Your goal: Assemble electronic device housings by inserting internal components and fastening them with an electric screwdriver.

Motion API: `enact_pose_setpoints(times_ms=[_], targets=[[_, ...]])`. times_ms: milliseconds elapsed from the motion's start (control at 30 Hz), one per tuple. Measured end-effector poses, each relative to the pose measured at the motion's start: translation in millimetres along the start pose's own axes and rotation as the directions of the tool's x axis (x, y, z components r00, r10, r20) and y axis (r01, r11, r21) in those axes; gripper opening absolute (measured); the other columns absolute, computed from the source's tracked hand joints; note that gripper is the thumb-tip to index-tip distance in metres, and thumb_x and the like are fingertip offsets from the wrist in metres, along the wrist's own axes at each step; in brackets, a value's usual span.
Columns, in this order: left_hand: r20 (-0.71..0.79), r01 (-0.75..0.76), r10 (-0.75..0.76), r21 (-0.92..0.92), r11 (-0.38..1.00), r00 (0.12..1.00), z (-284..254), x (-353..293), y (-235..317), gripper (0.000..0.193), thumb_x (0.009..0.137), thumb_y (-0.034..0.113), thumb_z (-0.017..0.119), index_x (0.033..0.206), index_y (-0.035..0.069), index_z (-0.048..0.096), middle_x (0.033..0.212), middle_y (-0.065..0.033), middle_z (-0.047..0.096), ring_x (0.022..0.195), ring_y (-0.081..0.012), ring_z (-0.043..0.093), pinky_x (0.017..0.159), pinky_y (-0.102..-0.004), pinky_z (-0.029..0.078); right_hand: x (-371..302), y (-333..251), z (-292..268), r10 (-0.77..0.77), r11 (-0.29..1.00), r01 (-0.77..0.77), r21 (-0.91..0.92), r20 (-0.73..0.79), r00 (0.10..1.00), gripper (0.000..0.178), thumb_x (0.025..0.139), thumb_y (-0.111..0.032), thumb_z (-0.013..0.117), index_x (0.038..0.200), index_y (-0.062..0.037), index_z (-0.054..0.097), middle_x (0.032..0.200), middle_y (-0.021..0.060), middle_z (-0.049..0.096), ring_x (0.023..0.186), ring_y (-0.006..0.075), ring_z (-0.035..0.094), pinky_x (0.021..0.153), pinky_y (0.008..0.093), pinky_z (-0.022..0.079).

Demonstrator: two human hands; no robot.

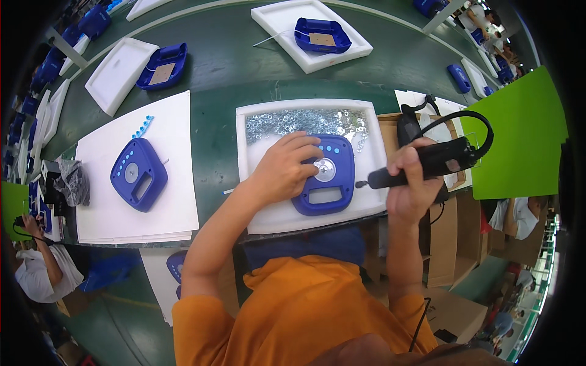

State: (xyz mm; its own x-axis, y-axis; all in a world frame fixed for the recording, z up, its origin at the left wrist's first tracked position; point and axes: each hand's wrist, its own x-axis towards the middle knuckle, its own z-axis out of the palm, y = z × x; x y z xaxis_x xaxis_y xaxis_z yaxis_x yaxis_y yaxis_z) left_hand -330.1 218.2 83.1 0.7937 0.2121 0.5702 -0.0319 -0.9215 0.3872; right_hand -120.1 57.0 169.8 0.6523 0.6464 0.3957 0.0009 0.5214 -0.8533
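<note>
A blue plastic housing (340, 190) with a handle slot, a silver round disc (325, 170) and light-blue buttons lies in front of me in a white foam tray (367, 215). My left hand (284, 168) rests over its left side, fingers bent and fingertips beside the disc. Whether anything small is between those fingertips is hidden. In my right hand (410, 186) is a black electric screwdriver (430, 163), fingers wrapped round it. The tool is tilted, its bit pointing left just beside the housing's right edge.
Many small shiny nuts (287, 124) lie along the tray's far side. A similar blue housing (144, 174) rests on a white sheet (97, 207) at left. Open blue shells (323, 35) lie on or against foam pads farther off. A green board (519, 134) stands at right.
</note>
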Motion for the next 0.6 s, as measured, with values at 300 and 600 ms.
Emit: enact_pose_setpoints(times_ms=[300,600], targets=[[-0.028,-0.005,0.004,-0.03,1.0,1.0,2,0,-1,0.024,0.071,-0.001,0.08,0.093,0.009,0.084,0.123,-0.0068,0.076,0.136,-0.0325,0.07,0.124,-0.0548,0.053,-2,28,53,-0.041,0.999,0.034,0.038,0.189,0.981,0.037,0.098,0.001,0.089,0.125,-0.0017,0.064,0.093,0.0084,0.071,0.074,0.0153,0.071,0.068,0.0291,0.059],[-0.04,-0.017,0.017,0.001,1.0,0.999,4,-1,-4,0.016,0.073,0.007,0.079,0.087,0.011,0.085,0.123,-0.0048,0.076,0.136,-0.0293,0.068,0.126,-0.0524,0.052,-3,38,55,-0.003,0.993,0.034,-0.11,0.275,0.961,0.028,0.105,-0.003,0.081,0.122,-0.0028,0.059,0.089,0.0091,0.067,0.067,0.0167,0.065,0.064,0.0312,0.056]])
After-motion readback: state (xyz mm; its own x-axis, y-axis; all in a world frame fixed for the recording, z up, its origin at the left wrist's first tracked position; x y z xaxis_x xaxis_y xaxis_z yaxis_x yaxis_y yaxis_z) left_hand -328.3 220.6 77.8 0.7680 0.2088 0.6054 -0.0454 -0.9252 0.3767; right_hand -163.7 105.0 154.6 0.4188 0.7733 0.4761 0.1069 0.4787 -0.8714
